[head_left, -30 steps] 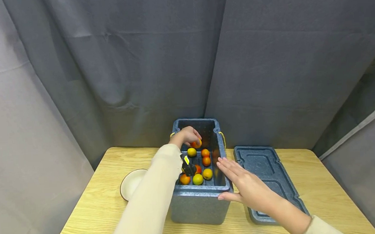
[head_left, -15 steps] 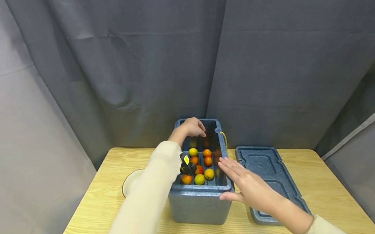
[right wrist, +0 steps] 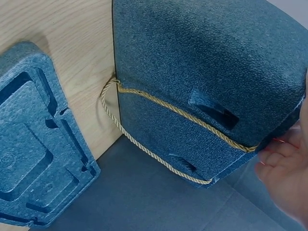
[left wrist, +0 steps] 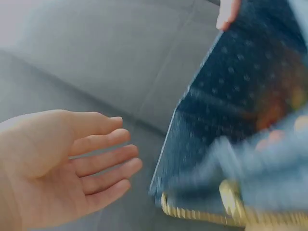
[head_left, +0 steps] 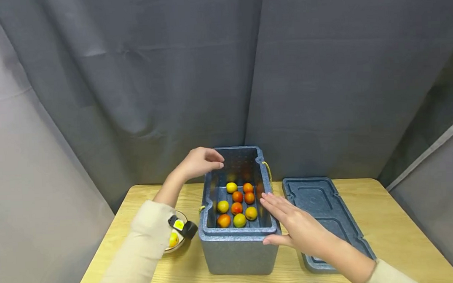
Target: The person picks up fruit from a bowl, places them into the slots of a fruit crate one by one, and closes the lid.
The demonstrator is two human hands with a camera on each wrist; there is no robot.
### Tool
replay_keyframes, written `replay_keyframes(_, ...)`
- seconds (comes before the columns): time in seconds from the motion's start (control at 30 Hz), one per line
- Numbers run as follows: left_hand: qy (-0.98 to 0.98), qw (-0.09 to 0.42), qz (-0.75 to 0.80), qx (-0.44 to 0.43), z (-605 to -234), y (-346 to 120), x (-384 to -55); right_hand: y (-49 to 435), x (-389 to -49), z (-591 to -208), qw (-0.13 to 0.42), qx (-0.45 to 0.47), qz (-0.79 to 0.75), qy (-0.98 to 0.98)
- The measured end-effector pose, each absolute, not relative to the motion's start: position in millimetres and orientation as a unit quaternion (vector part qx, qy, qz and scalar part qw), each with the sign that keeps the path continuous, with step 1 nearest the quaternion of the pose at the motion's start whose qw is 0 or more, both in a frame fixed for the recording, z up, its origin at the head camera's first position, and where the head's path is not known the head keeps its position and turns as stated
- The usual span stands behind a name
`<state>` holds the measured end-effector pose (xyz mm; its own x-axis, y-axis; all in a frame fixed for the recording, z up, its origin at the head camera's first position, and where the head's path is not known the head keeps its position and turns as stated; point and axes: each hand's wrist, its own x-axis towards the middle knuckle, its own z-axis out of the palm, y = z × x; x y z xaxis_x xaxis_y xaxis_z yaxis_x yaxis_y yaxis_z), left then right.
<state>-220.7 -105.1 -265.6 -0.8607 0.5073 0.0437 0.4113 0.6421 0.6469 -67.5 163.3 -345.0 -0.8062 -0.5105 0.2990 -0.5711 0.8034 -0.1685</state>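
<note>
My left hand [head_left: 201, 163] hangs above the back left rim of a dark grey-blue foam box [head_left: 237, 253]. Its fingers are loosely bent with nothing between them; the left wrist view shows the bare palm [left wrist: 53, 178] beside the box. Inside the box, several small round fruits lie in loose rows: a red-orange fruit [head_left: 236, 208], a yellow fruit [head_left: 232, 187] and a yellow-green fruit [head_left: 239, 220] among them. My right hand [head_left: 298, 222], fingers straight, rests against the box's right rim. In the right wrist view, that hand [right wrist: 288, 173] is partly cut off.
Right of the box, its foam lid [head_left: 312, 197] lies on the wooden table [head_left: 381, 219]. At the left, a white bowl [head_left: 177, 246] with a yellow fruit [head_left: 174, 239] in it is partly covered by my left wrist. Yellow rope [right wrist: 168, 108] runs along the box's side. Grey curtains hang behind.
My left hand let go of an orange fruit inside the box, rose and moved left, out past the rim. My right hand stays at the right rim.
</note>
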Motion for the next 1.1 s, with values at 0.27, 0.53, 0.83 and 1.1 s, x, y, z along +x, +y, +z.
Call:
replay_keyframes(0.27,0.897,0.027,0.383,0.219,-310.8,-177.5,-203.9,158.5,-65.7,-340.9,0.134,0.289,0.124,-0.94)
replay_keyframes(0.53,0.902,0.044,0.394,0.173,-371.6,-223.0,-192.6,153.0,-65.3,-341.2,0.123,0.292,0.135,-0.939)
replay_keyframes(0.83,0.92,0.091,0.357,0.133,-410.9,-237.7,-183.6,153.3,-65.2,-340.5,0.124,0.295,0.138,-0.937)
replay_keyframes(1.1,0.937,0.143,0.289,0.137,-429.8,-237.3,-177.3,153.2,-64.6,-341.2,0.12,0.294,0.141,-0.938)
